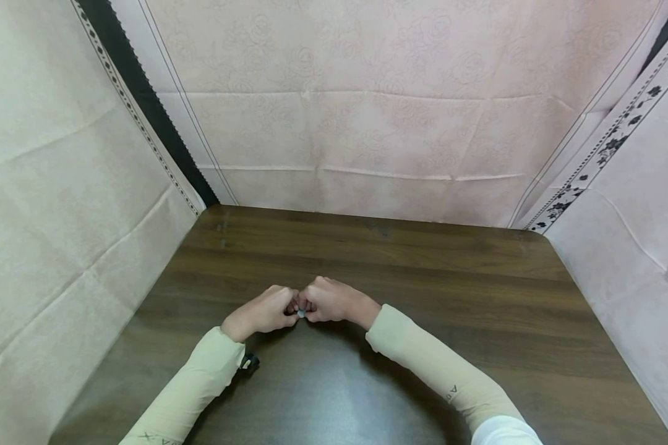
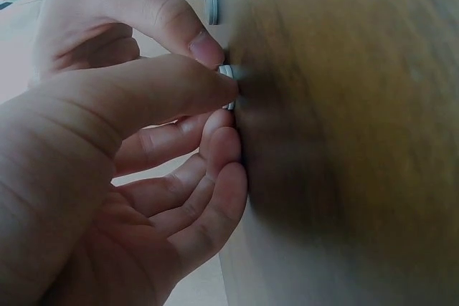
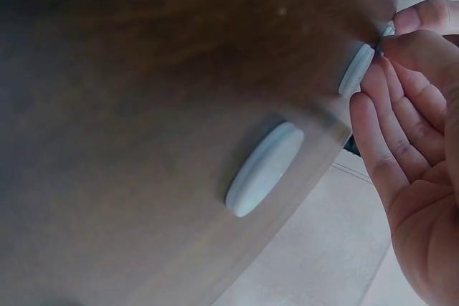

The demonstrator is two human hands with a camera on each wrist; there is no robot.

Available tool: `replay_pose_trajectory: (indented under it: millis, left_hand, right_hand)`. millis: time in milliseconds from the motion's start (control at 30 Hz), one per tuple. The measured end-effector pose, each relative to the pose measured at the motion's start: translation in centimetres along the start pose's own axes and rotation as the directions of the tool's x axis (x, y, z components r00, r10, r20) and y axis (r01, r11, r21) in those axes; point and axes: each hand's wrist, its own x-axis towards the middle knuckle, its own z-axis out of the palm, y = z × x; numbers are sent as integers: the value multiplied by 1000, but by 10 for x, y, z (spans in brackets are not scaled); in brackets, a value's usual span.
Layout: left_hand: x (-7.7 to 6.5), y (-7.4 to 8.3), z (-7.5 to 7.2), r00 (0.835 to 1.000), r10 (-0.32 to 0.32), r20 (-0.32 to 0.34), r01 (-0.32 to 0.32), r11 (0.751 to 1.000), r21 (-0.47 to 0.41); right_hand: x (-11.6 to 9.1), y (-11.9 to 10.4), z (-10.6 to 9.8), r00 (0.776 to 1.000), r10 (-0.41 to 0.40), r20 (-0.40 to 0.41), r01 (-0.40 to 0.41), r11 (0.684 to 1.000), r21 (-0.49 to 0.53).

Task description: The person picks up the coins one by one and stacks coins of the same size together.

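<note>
Both hands meet over the tabletop in the head view, with a small pale blue-white round disc point(image 1: 301, 313) between their fingertips. My left hand point(image 1: 267, 311) pinches that disc, its thumb across the disc's face in the left wrist view, where the disc point(image 2: 229, 73) shows a layered rim. From the other side my right hand point(image 1: 334, 301) pinches the same disc point(image 3: 388, 29) with thumb and fingertips. The other fingers of both hands are bent close over the wood. In the right wrist view a similar disc point(image 3: 356, 69) lies right beside the fingertips.
Another pale disc point(image 3: 265, 170) lies nearer the right wrist camera. The left wrist view shows a further disc point(image 2: 211, 5) past the right thumb. The brown wooden table point(image 1: 367, 259) is bordered by a cream patterned cloth point(image 1: 339, 136). A black device point(image 1: 248, 363) sits at the left wrist.
</note>
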Motion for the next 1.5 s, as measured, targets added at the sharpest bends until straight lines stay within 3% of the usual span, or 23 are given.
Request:
replay_pose_trajectory:
  millis: [700,1000,1233,1367,1500]
  left_hand:
    - [0,-4,0,1000,12,-5,-12,1000,2]
    - [1,-5,-1,1000,-12,11,13,998,-63]
    - [-6,-10,-5,1000,8,-8,-8,998,-62]
    - [-11,-13,-10,998,10,-58,-12,999,-42]
    - [-15,-14,-16,993,-24,-114,27,999,21]
  right_hand:
    - [1,-2,0,1000,-9,1,9,999,-39]
    - [-4,0,-6,999,22,24,-24,998,53]
    - [-21,4,-23,998,67,-13,-67,997,24]
    - [-38,8,-36,994,102,-39,-103,994,-28]
    - [-61,12,-48,983,177,-54,-180,981,-67]
